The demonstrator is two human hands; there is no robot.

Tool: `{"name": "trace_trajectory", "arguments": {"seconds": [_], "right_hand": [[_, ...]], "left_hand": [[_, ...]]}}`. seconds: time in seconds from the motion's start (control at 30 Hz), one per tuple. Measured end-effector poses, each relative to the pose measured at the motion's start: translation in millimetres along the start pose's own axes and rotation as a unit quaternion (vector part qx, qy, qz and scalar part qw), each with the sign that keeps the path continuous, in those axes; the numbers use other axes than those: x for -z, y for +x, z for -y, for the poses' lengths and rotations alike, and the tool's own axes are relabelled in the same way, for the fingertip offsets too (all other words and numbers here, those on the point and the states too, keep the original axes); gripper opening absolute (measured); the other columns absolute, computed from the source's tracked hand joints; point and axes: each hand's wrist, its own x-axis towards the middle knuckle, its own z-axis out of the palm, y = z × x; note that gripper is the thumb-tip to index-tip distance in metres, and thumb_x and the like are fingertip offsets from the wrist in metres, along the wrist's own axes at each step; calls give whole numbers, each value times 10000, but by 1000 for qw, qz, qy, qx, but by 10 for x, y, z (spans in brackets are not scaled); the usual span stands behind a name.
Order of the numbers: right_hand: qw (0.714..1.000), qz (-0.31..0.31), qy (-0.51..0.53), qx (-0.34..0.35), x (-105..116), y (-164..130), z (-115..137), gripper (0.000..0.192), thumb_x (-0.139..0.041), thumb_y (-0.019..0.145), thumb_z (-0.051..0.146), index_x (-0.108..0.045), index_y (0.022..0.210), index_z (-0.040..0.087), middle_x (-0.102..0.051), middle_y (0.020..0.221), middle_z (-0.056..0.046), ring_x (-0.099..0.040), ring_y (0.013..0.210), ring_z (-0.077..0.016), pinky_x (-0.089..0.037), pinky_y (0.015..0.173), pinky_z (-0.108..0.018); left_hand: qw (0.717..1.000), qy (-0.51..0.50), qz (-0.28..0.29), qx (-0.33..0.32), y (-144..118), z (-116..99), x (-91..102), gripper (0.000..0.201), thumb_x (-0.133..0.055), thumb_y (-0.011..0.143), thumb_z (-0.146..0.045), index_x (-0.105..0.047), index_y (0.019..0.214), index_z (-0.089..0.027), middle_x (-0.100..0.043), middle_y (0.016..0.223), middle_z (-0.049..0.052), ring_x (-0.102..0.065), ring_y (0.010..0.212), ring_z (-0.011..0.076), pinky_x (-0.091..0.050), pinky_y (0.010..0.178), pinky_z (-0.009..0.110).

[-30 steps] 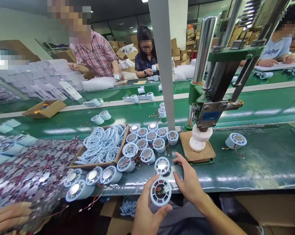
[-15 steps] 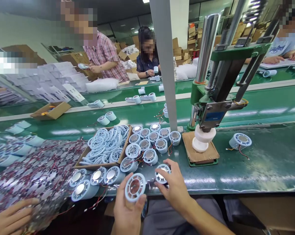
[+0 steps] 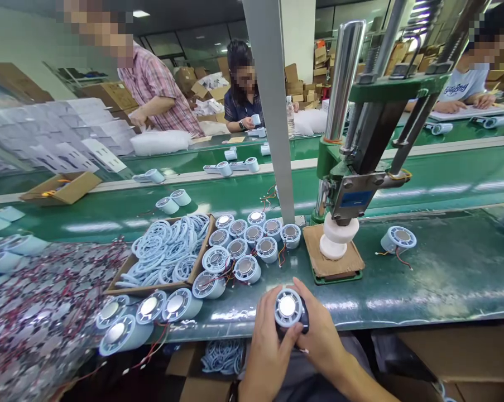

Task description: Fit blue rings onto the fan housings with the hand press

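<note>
In front of my body, above the near edge of the bench, both hands meet around one small assembly. My left hand (image 3: 267, 338) is closed on a light blue slotted ring (image 3: 278, 319), its thumb at the lower rim. Inside the ring shows a bright silver disc (image 3: 288, 306). My right hand (image 3: 322, 329) wraps the other side, around a black rounded part (image 3: 305, 319) behind the ring; much of that part is hidden by the fingers. To the left stand several light blue round housings (image 3: 246, 268) with silver discs and thin wires.
A green hand press (image 3: 360, 195) with a white pad stands right of centre, and a lone housing (image 3: 398, 239) sits beyond it. A carton (image 3: 205, 245) of blue rings and wired silver parts (image 3: 46, 290) lie left. Co-workers sit and stand across the conveyor (image 3: 218, 192).
My hands have come together, bringing the ring and the silver-disc part into one assembly, farther right. Another person's hand at the lower left has left the view. The camera has turned slightly right.
</note>
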Motion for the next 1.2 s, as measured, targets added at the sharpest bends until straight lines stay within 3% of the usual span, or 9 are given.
{"name": "trace_trajectory", "arguments": {"seconds": [0.3,0.47,0.53,0.6,0.67,0.77,0.87,1.0,1.2], "right_hand": [[999,-13,-11,27,-11,-9,-23,861,-563,765,61,-281,1570,188,-657,1328,-141,-676,1178,-234,-584,989,-357],[992,100,-78,20,140,21,26,716,-545,803,64,-426,1507,124,-593,1394,-192,-599,1281,-275,-539,1061,-436],[980,156,-122,26,415,114,141,715,-567,813,82,-426,1511,136,-572,1420,-184,-588,1294,-280,-551,1049,-421],[972,138,-173,77,850,335,374,671,-586,846,124,-450,1500,192,-567,1431,-146,-580,1305,-266,-561,1042,-393],[959,-4,-231,162,1388,716,722,564,-564,894,142,-508,1448,227,-598,1390,-107,-575,1303,-235,-535,1082,-399],[879,-265,-322,230,2178,1515,1303,452,-579,913,192,-567,1364,160,-597,1354,-103,-554,1300,-257,-480,1119,-477],[882,-336,-279,177,2688,2292,1698,508,-400,957,255,-528,1403,50,-614,1254,-102,-611,1258,-240,-482,985,-315],[945,-249,-175,118,2833,2826,1788,642,-104,961,257,-604,1232,-41,-685,934,-47,-743,920,-130,-457,660,-164],[950,-228,-186,104,2845,2823,1784,807,66,892,321,-506,1211,-150,-588,893,53,-704,785,-23,-365,613,-106]], "left_hand": [[999,45,15,-7,-40,56,-61,504,-499,976,-389,-433,1438,-198,-506,1478,182,-461,1388,338,-400,1115,564],[1000,-12,-7,16,-50,71,-89,544,-549,939,-391,-460,1438,-195,-531,1481,172,-490,1378,333,-404,1120,543],[998,-45,-12,40,19,-7,-56,544,-638,859,-386,-557,1359,-189,-618,1391,159,-570,1296,349,-445,1085,534],[996,-64,-12,60,158,-139,-10,540,-728,747,-359,-648,1249,-179,-700,1273,141,-637,1198,365,-479,1047,530],[995,-79,-5,56,369,-306,14,536,-771,667,-325,-694,1173,-167,-744,1178,124,-670,1125,362,-495,1022,514],[992,-126,4,14,766,-560,-65,558,-788,633,-310,-693,1158,-149,-757,1120,113,-682,1073,332,-497,1006,475],[985,-170,21,-22,1139,-759,-280,572,-794,627,-298,-671,1162,-137,-754,1103,117,-690,1027,303,-506,978,446],[971,-218,75,-66,1444,-892,-595,517,-801,635,-265,-668,1116,-131,-764,1035,109,-709,931,260,-549,884,384],[959,-242,123,-86,1487,-814,-751,480,-798,675,-342,-664,1089,-137,-756,1031,92,-700,931,240,-546,873,362]]}}
